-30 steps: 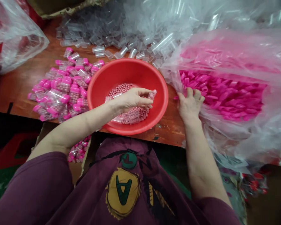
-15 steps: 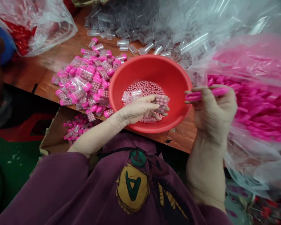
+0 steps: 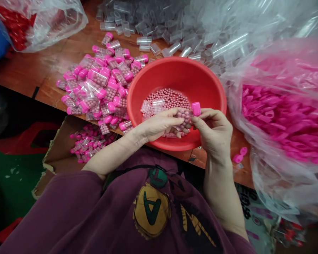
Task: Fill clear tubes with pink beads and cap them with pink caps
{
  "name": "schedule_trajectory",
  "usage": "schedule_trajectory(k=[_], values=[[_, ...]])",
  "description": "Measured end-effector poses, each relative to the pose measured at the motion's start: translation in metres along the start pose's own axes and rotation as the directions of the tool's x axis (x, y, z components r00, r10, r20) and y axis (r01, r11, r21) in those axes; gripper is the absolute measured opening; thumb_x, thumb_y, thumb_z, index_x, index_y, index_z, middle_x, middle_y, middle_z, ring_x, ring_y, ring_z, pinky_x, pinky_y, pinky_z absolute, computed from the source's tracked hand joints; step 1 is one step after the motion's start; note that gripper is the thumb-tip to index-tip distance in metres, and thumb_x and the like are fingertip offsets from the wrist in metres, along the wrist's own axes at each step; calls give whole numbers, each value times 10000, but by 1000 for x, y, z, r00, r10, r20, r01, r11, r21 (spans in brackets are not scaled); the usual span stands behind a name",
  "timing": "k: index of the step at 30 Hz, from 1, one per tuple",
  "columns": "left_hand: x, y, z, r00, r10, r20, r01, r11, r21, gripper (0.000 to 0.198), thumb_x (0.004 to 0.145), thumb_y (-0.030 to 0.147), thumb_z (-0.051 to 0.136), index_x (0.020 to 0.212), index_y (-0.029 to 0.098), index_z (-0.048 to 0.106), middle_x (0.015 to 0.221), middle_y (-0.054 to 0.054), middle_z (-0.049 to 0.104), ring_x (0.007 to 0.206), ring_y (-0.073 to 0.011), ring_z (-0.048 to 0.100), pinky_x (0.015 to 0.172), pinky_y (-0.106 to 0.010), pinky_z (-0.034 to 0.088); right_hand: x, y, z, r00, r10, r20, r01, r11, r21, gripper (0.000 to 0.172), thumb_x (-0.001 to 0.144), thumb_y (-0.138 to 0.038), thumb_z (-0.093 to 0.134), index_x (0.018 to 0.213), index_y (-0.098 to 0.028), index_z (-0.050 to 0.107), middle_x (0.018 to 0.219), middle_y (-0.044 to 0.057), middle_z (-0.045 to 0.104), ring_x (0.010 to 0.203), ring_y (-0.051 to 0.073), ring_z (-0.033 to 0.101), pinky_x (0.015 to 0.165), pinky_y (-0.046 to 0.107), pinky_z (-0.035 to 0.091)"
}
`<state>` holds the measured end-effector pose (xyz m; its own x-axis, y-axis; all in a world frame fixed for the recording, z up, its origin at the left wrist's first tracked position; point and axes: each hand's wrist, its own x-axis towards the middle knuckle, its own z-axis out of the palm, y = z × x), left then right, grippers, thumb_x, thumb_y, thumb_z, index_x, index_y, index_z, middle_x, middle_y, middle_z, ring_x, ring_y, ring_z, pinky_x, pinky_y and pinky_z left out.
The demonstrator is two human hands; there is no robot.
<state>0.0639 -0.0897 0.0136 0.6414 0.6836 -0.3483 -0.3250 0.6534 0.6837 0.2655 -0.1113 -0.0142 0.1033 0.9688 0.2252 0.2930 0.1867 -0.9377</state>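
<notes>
My left hand [image 3: 163, 124] is closed around a clear plastic tube [image 3: 184, 118] filled with pink beads, held over the red basin [image 3: 216, 88]. At the tube's right end, my right hand [image 3: 214, 130] pinches a bright pink cap [image 3: 195, 108]; whether the cap is seated on the tube I cannot tell. Loose pink beads [image 3: 169, 97] cover part of the basin's bottom. Among them, on the left, lie clear tubes [image 3: 153, 107] with beads inside. A pile of filled tubes with pink caps [image 3: 98, 88] lies left of the basin.
Behind the basin spreads a heap of empty clear tubes [image 3: 148, 41]. To the right is an open plastic bag [image 3: 235, 79] of pink caps [image 3: 283, 123]. A cardboard box [image 3: 54, 150] below the table edge holds more capped tubes. Red pieces [image 3: 14, 26] fill a bag at upper left.
My right hand has moved left from beside the bag to the tube, bringing the pink cap to its end. My left hand stays over the basin with the tube. The view has shifted slightly.
</notes>
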Motion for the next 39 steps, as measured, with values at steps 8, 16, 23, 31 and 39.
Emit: schedule_trajectory(k=[8, 16, 23, 31, 39], values=[[0, -1, 1, 999, -5, -44, 8, 998, 55, 184, 992, 348, 771, 1090, 201, 721, 947, -49, 767, 772, -136, 701, 633, -251, 466, 2, -22, -15, 994, 63, 86, -52, 991, -125, 238, 1033, -462, 735, 1187, -296, 809, 1100, 54, 844, 986, 260, 816, 951, 490, 705], [4, -6, 0, 999, 17, -52, -10, 991, 134, 183, 1011, 345, 770, 1129, 210, 733, 966, -43, 774, 766, -127, 685, 667, -250, 488, 6, -17, -15, 972, 178, 155, -183, 983, 18, 386, 928, -637, 855, 1062, -287, 761, 1021, 41, 823, 921, 243, 803, 914, 459, 722], [4, -8, 1, 998, 23, -66, -15, 994, 106, 316, 997, 292, 784, 1290, 175, 763, 983, -72, 791, 868, -157, 740, 819, -285, 600, 7, 0, -18, 970, 133, 203, -160, 979, 125, 488, 860, -456, 922, 1295, -345, 730, 1051, 4, 794, 894, 213, 785, 863, 406, 718], [7, -15, -7, 996, 79, -28, -77, 994, 75, 339, 975, 332, 807, 1272, 172, 773, 1033, -71, 790, 874, -157, 721, 825, -294, 599, -3, -16, -20, 976, 1, 219, 35, 987, -156, 371, 1018, -232, 599, 1282, -335, 839, 1123, 32, 811, 1059, 227, 761, 1030, 439, 648], [3, -11, -2, 996, 53, -71, -57, 997, -48, 225, 993, 195, 766, 1202, 188, 682, 991, -34, 772, 848, -137, 739, 845, -295, 604, -8, -12, -18, 996, -52, 68, 60, 991, -124, 413, 1065, -541, 715, 1426, -339, 717, 1250, 45, 809, 1095, 236, 784, 1042, 469, 668]])
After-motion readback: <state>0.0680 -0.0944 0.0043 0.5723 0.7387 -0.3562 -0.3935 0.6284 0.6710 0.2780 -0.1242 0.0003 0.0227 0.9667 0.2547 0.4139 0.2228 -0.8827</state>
